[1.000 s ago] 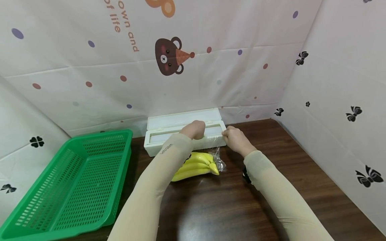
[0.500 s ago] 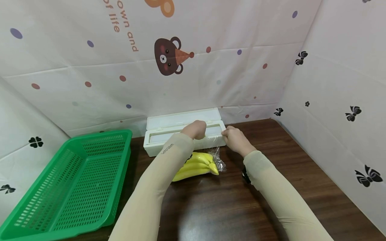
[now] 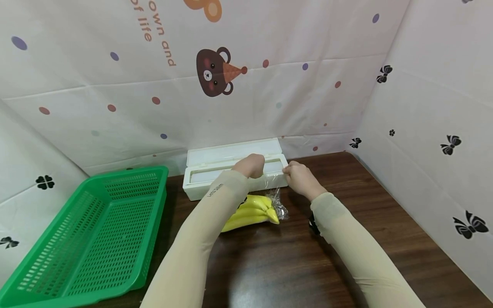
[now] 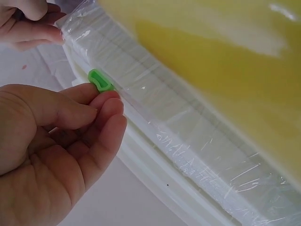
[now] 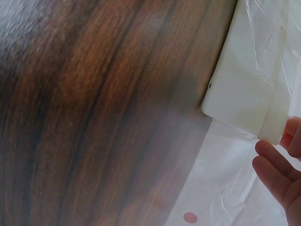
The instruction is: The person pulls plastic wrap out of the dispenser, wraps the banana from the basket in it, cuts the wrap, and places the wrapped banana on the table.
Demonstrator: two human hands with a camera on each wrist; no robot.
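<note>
A long white cling film dispenser (image 3: 196, 191) stands against the back wall with its lid (image 3: 235, 151) raised. My left hand (image 3: 251, 166) is over the dispenser's front rail. In the left wrist view its thumb and fingers pinch a small green slide cutter (image 4: 99, 81) on that rail. Clear cling film (image 4: 155, 103) lies over the dispenser's front. At the right end, my right hand (image 3: 302, 179) grips the dispenser's corner, thumb on top. A bunch of yellow bananas (image 3: 252, 212) lies just in front, partly behind my left forearm. Crumpled film (image 3: 278, 204) sits beside the stems.
A green perforated basket (image 3: 148, 239) stands on the left of the dark wooden table (image 3: 285, 269). Printed cloth walls (image 3: 246, 115) enclose the back and both sides, with the dispenser close to the back one.
My left hand has slid slightly to the right along the dispenser. My right hand keeps its hold on the corner. The head view has turned a little to the right.
</note>
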